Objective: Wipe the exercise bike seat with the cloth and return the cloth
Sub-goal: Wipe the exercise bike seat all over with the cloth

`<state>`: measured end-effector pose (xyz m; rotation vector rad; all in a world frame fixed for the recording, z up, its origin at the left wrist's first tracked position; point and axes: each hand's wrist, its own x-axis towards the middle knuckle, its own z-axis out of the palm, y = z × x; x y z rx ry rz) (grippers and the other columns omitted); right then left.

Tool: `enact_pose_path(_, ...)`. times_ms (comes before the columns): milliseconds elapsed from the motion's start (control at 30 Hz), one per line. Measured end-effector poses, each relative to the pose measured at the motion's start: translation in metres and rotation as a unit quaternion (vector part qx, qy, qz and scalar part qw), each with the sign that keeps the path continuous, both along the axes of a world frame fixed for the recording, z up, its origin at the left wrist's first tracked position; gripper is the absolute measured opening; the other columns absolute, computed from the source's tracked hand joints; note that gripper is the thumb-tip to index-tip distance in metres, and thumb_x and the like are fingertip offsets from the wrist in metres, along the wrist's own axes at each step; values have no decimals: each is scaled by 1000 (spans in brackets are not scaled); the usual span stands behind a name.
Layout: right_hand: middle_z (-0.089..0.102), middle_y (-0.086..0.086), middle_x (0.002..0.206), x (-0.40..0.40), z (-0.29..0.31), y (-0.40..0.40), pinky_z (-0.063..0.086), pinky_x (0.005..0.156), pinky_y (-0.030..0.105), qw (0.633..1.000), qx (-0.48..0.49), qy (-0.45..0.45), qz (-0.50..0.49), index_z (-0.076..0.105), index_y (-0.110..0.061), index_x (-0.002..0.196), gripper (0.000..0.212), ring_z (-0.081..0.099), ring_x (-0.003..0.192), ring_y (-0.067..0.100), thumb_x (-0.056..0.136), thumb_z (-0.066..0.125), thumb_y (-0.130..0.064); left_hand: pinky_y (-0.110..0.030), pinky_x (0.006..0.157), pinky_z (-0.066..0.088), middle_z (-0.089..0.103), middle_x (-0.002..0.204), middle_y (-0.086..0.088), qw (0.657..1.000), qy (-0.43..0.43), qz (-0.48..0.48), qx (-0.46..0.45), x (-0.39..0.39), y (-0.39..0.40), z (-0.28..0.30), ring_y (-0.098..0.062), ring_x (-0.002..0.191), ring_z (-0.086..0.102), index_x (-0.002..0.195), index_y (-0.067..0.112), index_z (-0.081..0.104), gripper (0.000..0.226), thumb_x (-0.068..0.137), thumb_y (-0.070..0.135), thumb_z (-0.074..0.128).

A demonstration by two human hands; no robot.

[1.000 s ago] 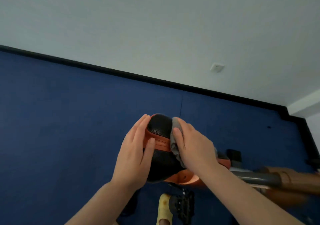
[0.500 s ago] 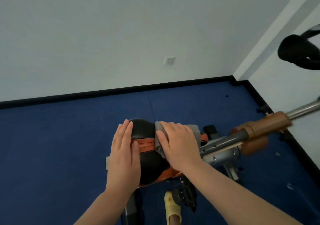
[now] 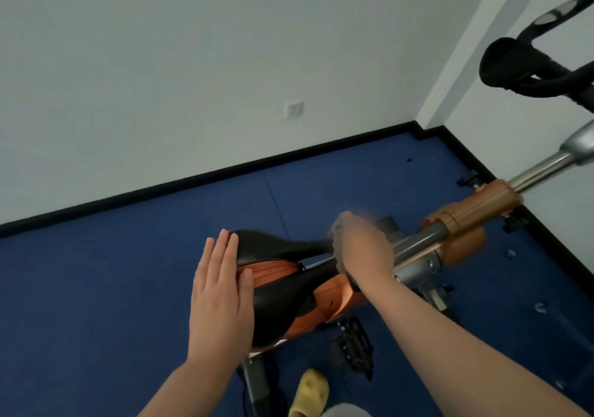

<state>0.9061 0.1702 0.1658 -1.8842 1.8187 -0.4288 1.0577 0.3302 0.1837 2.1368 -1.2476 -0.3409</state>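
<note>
The left hand lies flat on the rear, wide end of the exercise bike seat, fingers straight and held together, thumb alongside; it grips nothing. The seat is black with an orange centre strip and an orange underside, and its narrow nose points away from the left hand toward the right hand.

The right hand is motion-blurred. It appears to be curled downward over the grey cloth, pressing it onto the nose of the seat — the exact finger positions cannot be resolved. Only a crumpled grey edge of the cloth shows, at the far and left side of the right hand's knuckles.

Just beyond the right hand, a grey frame tube runs up and to the right into an orange collar, from which a chrome post continues. Black handlebars sit well above and to the right of the right hand.

Below the right forearm, a black pedal hangs beside the frame. Nearer the person, below both hands, a yellow slipper rests on the blue floor. A white wall socket sits on the wall — well beyond both hands.
</note>
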Motion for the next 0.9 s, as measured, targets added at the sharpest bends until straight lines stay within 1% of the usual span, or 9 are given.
enact_pose_path(67,66,5,95,0,-3,9,44,76,37,994,-6,-89,-70,63,-13,96,49,61,96,27,103,23,-42,-33,117,3,13,154,15,995,-73,-66,34,5,-5,3,0,141,-5,146,27,22,50,98,40,22)
enact_pose_path(133,59,7,123,-1,-7,31,39,97,33,983,-28,-163,-74,57,-12,121,44,52,117,24,103,25,-37,-33,117,-2,14,153,16,985,-111,-122,60,11,-11,7,-1,141,-5,146,28,23,52,96,44,19)
enact_pose_path(200,38,4,149,4,-10,51,23,109,26,980,-32,-183,-69,36,-14,146,50,32,138,20,103,26,-36,-32,116,-3,18,152,17,977,-122,-159,77,18,-18,11,-1,141,0,145,31,25,53,94,46,17)
enact_pose_path(267,15,5,161,13,-9,54,12,113,27,978,-5,-186,-97,15,-14,155,57,14,148,20,103,27,-36,-32,116,2,26,150,18,969,-130,-192,88,28,-26,16,-1,141,8,142,35,29,52,94,47,17)
enact_pose_path(433,19,6,161,17,-2,30,16,114,27,944,40,-270,-184,19,-12,154,56,18,147,20,104,25,-37,-30,110,26,47,138,15,941,-121,-295,111,57,-56,25,-4,129,37,135,34,43,42,97,42,26)
enact_pose_path(600,5,2,164,39,-6,56,18,103,19,907,54,-322,-266,-1,-17,155,67,17,147,18,102,31,-42,-21,101,29,50,133,17,918,-128,-358,110,68,-66,22,-2,122,41,133,35,44,42,95,41,25)
enact_pose_path(700,13,6,162,61,-6,74,21,106,20,882,47,-347,-317,-7,-16,154,74,25,143,18,101,38,-39,-20,100,29,50,133,17,909,-136,-382,92,71,-66,21,-3,122,42,133,33,45,45,94,41,25)
enact_pose_path(800,28,9,157,63,-4,72,28,115,32,859,64,-365,-354,0,-12,155,74,36,140,21,99,33,-48,-25,100,33,50,132,15,896,-135,-415,83,77,-71,21,-5,122,42,133,32,44,43,96,42,26)
enact_pose_path(900,40,10,151,54,0,64,30,116,40,826,119,-381,-398,17,-11,154,76,40,137,25,96,25,-60,-28,96,37,52,129,11,875,-127,-460,79,80,-81,21,-8,117,45,130,28,45,38,96,38,31)
